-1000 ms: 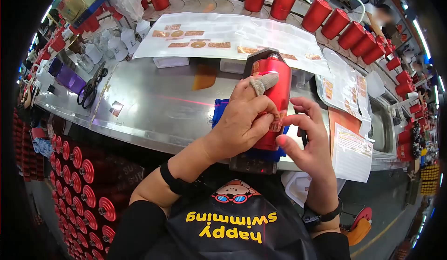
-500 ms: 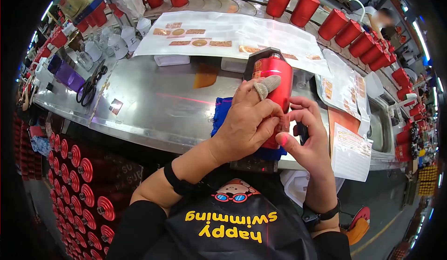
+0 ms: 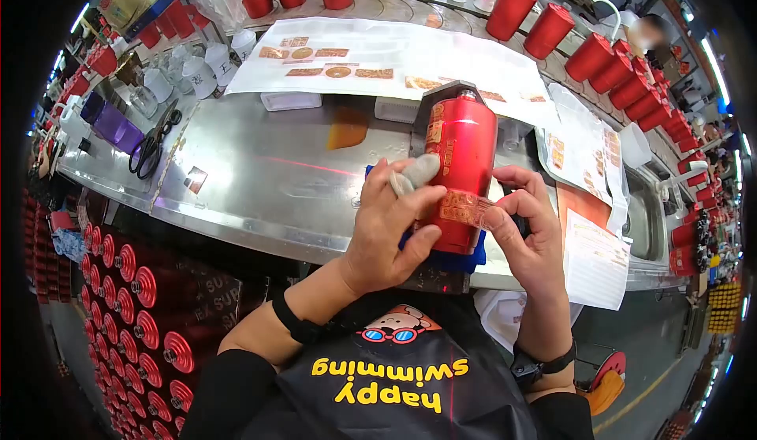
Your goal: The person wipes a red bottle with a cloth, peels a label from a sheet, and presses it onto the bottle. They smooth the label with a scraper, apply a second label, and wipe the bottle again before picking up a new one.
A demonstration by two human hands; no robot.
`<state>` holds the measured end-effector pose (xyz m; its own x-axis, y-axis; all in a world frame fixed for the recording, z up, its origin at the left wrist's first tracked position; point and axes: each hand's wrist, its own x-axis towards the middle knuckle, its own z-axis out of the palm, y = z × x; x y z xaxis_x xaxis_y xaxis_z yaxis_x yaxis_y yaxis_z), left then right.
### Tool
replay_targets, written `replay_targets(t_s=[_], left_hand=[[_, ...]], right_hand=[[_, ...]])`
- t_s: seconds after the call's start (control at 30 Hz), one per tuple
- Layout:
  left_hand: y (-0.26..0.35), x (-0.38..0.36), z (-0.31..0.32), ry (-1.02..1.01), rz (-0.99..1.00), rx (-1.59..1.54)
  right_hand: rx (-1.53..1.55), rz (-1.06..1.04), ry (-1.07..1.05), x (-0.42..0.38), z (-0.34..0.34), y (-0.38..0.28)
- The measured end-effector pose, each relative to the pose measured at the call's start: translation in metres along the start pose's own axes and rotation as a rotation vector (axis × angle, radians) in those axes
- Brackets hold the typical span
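Note:
A shiny red bottle [image 3: 471,144] lies on its side in front of me, its metal neck toward a dark angular stand [image 3: 424,117]. Gold patterned decals mark its surface, and one decal strip [image 3: 460,203] crosses near its base. My left hand [image 3: 392,223] is beside the bottle with fingers apart, a pale finger cot [image 3: 418,172] on one of them; its index finger touches the strip's left part. Thumb and fingers of my right hand [image 3: 527,223] pinch the strip's clear right end, which stands off the bottle. Some blue cloth [image 3: 473,262] shows under the bottle.
Sheets of gold decals [image 3: 371,54] lie behind the bottle. Scissors [image 3: 158,140] and a purple container [image 3: 110,124] are at left. Red bottles [image 3: 548,30] line a curved conveyor at the back. A sink [image 3: 646,211] is at right, and a person [image 3: 643,34] is beyond.
My left hand has drawn back left and down off the bottle, its fingers spreading, so the decal strip shows. My right hand stays near the base. Bottles at the back have shifted along the conveyor.

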<state>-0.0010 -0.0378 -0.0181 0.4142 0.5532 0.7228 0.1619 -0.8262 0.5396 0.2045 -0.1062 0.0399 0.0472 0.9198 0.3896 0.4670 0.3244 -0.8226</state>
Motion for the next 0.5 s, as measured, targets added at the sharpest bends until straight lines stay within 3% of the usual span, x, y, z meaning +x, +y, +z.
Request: replay_targets(t_s=[0.23,0.5], left_hand=[[0.008,-0.009,0.003,-0.144,0.112,0.267],[0.007,-0.010,0.001,-0.110,0.134,0.291]], right_hand=[[-0.050,-0.014,0.011,0.001,0.001,0.002],[-0.073,0.074,0.060,-0.003,0.002,0.010]])
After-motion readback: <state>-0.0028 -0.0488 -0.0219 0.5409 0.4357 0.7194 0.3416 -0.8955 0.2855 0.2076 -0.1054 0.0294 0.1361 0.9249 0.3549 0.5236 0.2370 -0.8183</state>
